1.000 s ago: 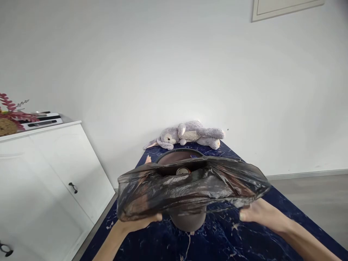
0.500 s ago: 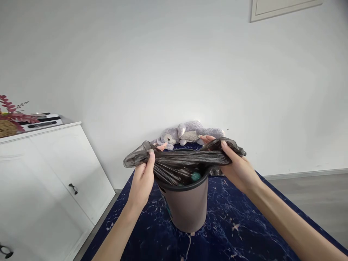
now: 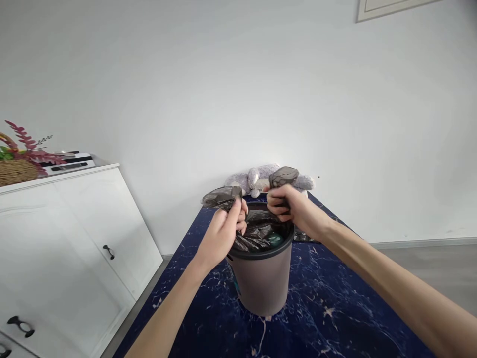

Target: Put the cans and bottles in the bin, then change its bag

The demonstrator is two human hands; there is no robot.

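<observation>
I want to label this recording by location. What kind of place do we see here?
Probably a room in a home. A plush toy lies by the wall on a dark blue rug, beside a white cabinet, while both hands gather a bin bag.

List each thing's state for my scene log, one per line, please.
left hand: closed on a gathered bag end
right hand: closed on the other bag end
bin bag: in the bin, top bunched
bin: upright on rug
plush toy: lying by the wall
cabinet: doors shut
</observation>
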